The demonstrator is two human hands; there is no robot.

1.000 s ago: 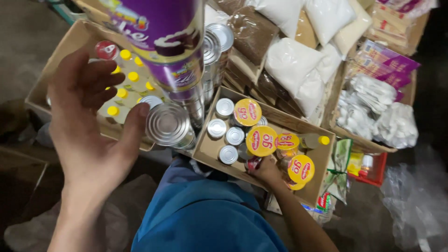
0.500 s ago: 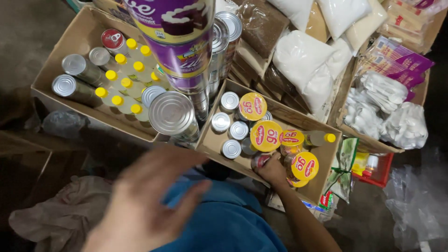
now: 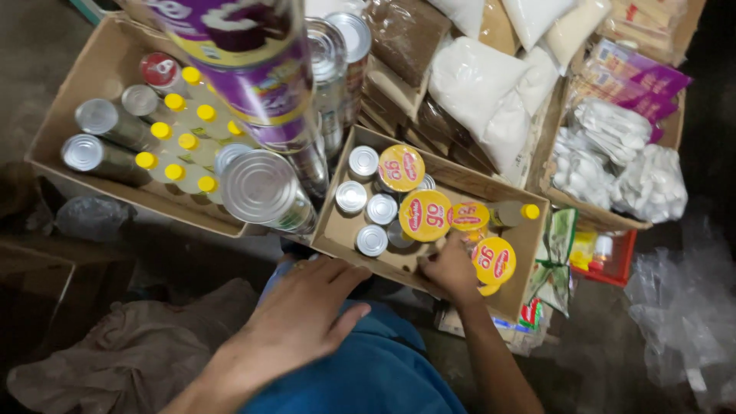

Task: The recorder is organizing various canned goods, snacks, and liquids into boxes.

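Note:
My left hand (image 3: pixel 300 316) lies flat, fingers spread and holding nothing, on my blue-clad leg (image 3: pixel 368 376), just in front of a cardboard box (image 3: pixel 335 234). That box holds small silver tins (image 3: pixel 363 161) and several yellow-lidded jars (image 3: pixel 425 215). My right hand (image 3: pixel 452 268) reaches into the box with curled fingers. Its fingertips touch a small yellow-lidded jar (image 3: pixel 469 218), beside another one (image 3: pixel 494 261). Whether it grips a jar is hidden by the back of the hand.
A big silver can (image 3: pixel 261 188) and tall purple-labelled cans (image 3: pixel 253 73) stand left of the box. A second carton (image 3: pixel 73 100) holds yellow-capped bottles and cans. White powder bags (image 3: pixel 475 84), bagged white items (image 3: pixel 613 153), a red basket (image 3: pixel 609 272) and grey cloth (image 3: pixel 130 353) surround them.
My left hand dropped from in front of the left carton, swept down and right, and now rests on my leg. My right hand stayed in the box by the jars.

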